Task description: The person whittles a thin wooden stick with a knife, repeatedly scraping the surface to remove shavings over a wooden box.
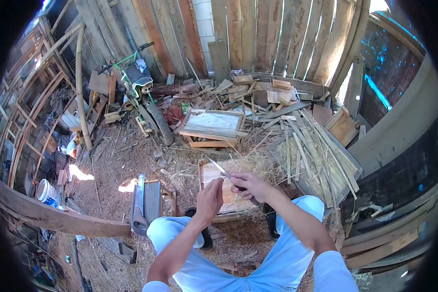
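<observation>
My right hand [248,186] is wrapped around the dark handle of a knife [218,167]. Its pale blade points up and to the left, away from my body. Close beside it, my left hand [210,198] is closed, fingertips near the base of the blade. What those fingers pinch, if anything, is too small to make out. Below both hands lies a shallow wooden tray [209,172] with pale shavings and thin strips on and around it. My knees, in light blue trousers, are spread on either side.
To the left, a handsaw [139,209] rests against a small stool [153,199]. A second wooden frame [211,120] lies ahead, near a small motorbike [148,100]. Long split strips [321,160] are piled at right, wood scraps [277,95] behind. A white bucket [47,192] stands far left.
</observation>
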Available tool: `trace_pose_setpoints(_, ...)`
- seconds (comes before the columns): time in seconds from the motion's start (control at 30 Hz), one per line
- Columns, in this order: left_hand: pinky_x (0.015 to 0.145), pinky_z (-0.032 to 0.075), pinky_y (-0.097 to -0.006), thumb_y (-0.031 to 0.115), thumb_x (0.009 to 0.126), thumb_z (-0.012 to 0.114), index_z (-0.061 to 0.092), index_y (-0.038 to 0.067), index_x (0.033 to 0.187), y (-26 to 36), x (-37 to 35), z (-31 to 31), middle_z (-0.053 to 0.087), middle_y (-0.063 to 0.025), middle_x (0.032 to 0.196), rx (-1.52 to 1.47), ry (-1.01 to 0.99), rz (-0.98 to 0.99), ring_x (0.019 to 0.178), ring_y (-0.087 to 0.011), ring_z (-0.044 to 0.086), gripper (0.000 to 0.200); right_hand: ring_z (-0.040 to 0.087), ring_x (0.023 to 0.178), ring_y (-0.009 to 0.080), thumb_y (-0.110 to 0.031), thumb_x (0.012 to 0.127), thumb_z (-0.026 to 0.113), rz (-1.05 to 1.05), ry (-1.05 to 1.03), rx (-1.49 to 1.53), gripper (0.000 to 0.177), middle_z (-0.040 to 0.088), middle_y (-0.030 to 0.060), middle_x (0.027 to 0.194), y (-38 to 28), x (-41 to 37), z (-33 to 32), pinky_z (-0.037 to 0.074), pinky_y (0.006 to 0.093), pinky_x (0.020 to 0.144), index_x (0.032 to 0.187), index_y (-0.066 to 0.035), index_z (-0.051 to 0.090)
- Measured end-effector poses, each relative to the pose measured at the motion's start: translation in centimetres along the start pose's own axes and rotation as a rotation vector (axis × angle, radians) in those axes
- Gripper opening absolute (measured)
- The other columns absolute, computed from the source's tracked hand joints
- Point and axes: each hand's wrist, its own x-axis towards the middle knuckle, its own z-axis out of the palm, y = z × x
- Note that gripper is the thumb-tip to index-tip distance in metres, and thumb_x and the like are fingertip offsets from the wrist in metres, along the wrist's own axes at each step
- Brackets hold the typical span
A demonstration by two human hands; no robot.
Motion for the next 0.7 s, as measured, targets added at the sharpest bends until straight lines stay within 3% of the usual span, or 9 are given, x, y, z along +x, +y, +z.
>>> trace_pose_setpoints(0.13,0.055,0.046,-0.0408,0.001,0.085,0.053,0.055,0.004,0.098,-0.1,0.1,0.2,0.058,-0.0169,0.079,0.045,-0.025,0.083,0.067,-0.0355,0.059,0.014,0.031,0.046,0.0004,-0.026,0.094,0.051,0.013,-0.068,0.051,0.032,0.047,-0.0049,0.072,-0.6,-0.5,-0.4,0.024,0.0145,0.039,0.123,-0.012,0.047)
trace_pose_setpoints(0.23,0.056,0.046,-0.0397,-0.002,0.081,0.053,0.053,0.004,0.100,-0.1,-0.3,0.0,0.053,-0.0141,0.077,0.103,-0.060,0.094,0.067,-0.0323,0.057,0.020,0.029,0.046,0.0001,-0.024,0.094,0.051,0.045,0.085,0.046,0.030,0.045,-0.0056,0.070,-0.8,-1.0,-1.3,0.023,0.0139,0.038,0.121,-0.011,0.049)
trace_pose_setpoints(0.43,0.056,0.046,-0.0393,-0.002,0.083,0.053,0.055,0.003,0.097,-0.1,-0.9,-0.7,0.056,-0.0161,0.079,0.034,-0.045,0.085,0.068,-0.0346,0.058,0.014,0.027,0.045,0.0005,-0.016,0.094,0.047,-0.081,0.186,0.092,0.034,0.040,-0.0063,0.067,-3.4,-2.7,-5.1,0.021,0.0145,0.037,0.128,-0.011,0.046)
trace_pose_setpoints(0.6,0.056,0.046,-0.0409,-0.002,0.083,0.053,0.055,0.003,0.095,-0.6,-1.7,-1.3,0.056,-0.0163,0.077,-0.019,-0.020,0.048,0.069,-0.0363,0.057,0.013,0.027,0.045,0.0007,-0.017,0.094,0.046,-0.234,0.306,0.198,0.033,0.040,-0.0061,0.067,-6.0,-4.3,-9.6,0.022,0.0149,0.037,0.127,-0.010,0.046)
trace_pose_setpoints(0.7,0.050,0.042,-0.0373,0.002,0.088,0.050,0.056,0.003,0.094,-1.6,-2.0,-1.1,0.053,-0.0154,0.068,-0.121,0.081,-0.016,0.058,-0.0285,0.055,0.008,0.028,0.046,0.0010,-0.019,0.095,0.046,-0.358,0.425,0.198,0.032,0.041,-0.0057,0.067,-6.7,-5.7,-11.1,0.022,0.0151,0.037,0.126,-0.010,0.046)
